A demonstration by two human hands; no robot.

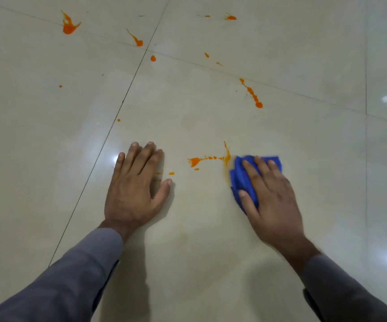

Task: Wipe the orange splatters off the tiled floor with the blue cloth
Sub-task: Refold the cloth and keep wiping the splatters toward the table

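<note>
Right hand (274, 194), fingers spread flat, presses the blue cloth (246, 180) onto the tiled floor (188, 252); I read it as poised beside the nearest orange splatter (208, 159), touching its smeared end. Left hand (136, 184) lies open on the tile, apparently bracing. Farther splatters (251, 92) remain beyond.

We see the right hand (272, 196) pressing flat on the bunched blue cloth (243, 180) at the right end of the nearest orange splatter (207, 159), left hand (136, 184) flat on the tiled floor (188, 240) just left, more splatters (251, 92) farther out.
</note>
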